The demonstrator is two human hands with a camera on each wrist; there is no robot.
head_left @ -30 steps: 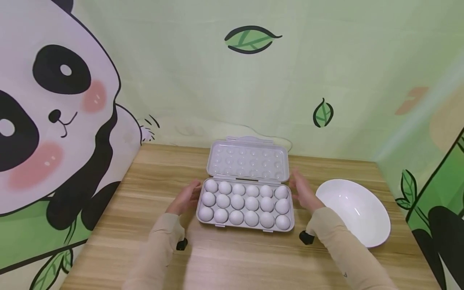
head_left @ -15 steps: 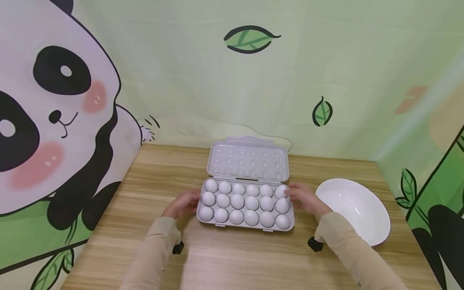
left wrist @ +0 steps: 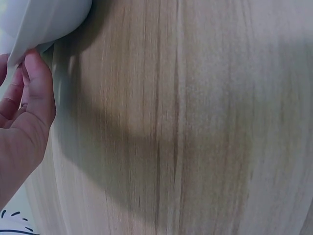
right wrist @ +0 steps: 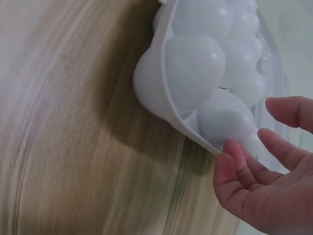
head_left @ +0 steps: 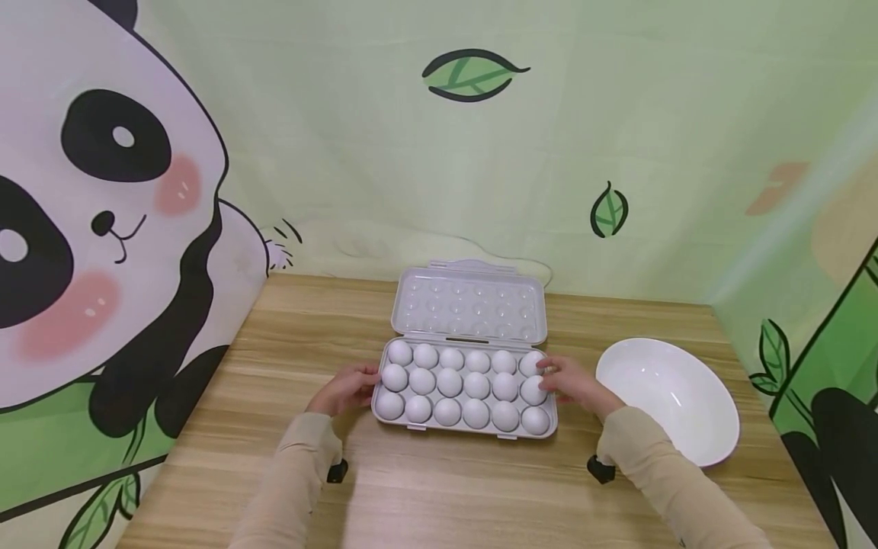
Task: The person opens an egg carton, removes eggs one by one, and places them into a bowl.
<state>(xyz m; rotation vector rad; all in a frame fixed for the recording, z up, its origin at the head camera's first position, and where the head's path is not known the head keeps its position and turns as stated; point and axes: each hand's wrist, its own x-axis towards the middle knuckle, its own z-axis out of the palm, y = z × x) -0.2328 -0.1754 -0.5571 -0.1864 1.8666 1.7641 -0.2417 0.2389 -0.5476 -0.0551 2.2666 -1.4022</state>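
A pale egg carton [head_left: 463,433] lies with its lid folded back, holding several white eggs [head_left: 449,382] in rows. At its left end, my left hand [head_left: 346,387] grips the rim. The left wrist view shows fingers of the left hand [left wrist: 27,107] at the underside of the carton [left wrist: 54,22]. My right hand [head_left: 576,383] is at the right end, fingers reaching over the end eggs. In the right wrist view, two fingertips of the right hand [right wrist: 274,191] touch the rim beside an egg [right wrist: 225,117], while the thumb stands apart. No egg is lifted.
A large white bowl [head_left: 675,408] stands on the wooden table [head_left: 439,496] to the right, close to my right forearm. The raised carton lid [head_left: 469,305] lies behind the eggs, near the back wall cloth. A thin cord [head_left: 507,258] runs along that cloth.
My right hand has come down from beside the lid's hinge onto the right end eggs. My left hand has closed in on the carton's left rim. Carton and bowl stay put.
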